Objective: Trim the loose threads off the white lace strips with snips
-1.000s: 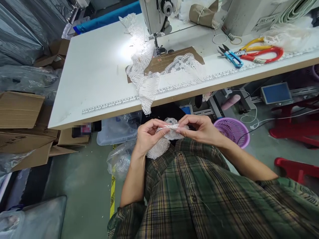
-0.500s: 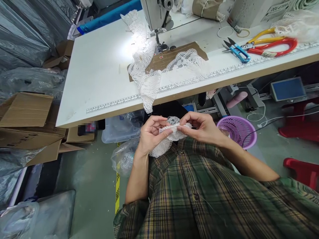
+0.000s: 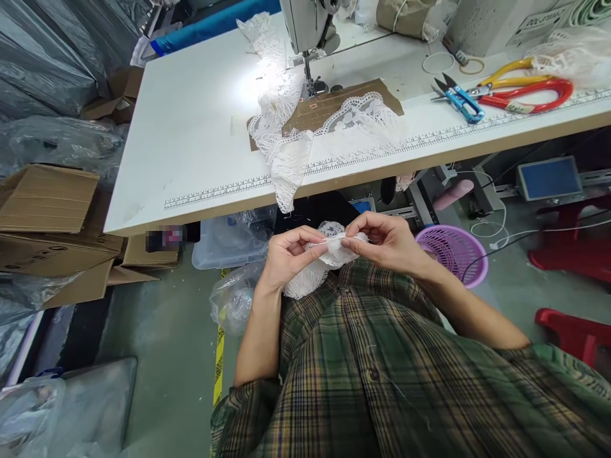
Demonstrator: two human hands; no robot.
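Between my two hands, over my lap, is a piece of white lace (image 3: pixel 306 281). My left hand (image 3: pixel 289 257) pinches its edge between thumb and fingers. My right hand (image 3: pixel 386 243) grips the same edge a short way to the right. The rest of the lace hangs in folds below and behind my fingers. On the table ahead, a strip of white lace trim (image 3: pixel 290 160) droops over the front edge. More scalloped lace (image 3: pixel 365 117) lies partly on a brown cardboard piece (image 3: pixel 312 117), by the needle of a sewing machine (image 3: pixel 305 28).
Blue thread snips (image 3: pixel 464 105) and red-and-yellow handled scissors (image 3: pixel 525 95) lie at the right of the white table (image 3: pixel 191 140), behind a printed ruler strip. Below are a purple basket (image 3: pixel 453 251), a red stool (image 3: pixel 573 334), cardboard boxes (image 3: pixel 48 203) and a clear plastic bin (image 3: pixel 231 242).
The camera view has shifted slightly. Both hands keep their pinch on the lace, and the left fingers lie a little straighter along its edge.
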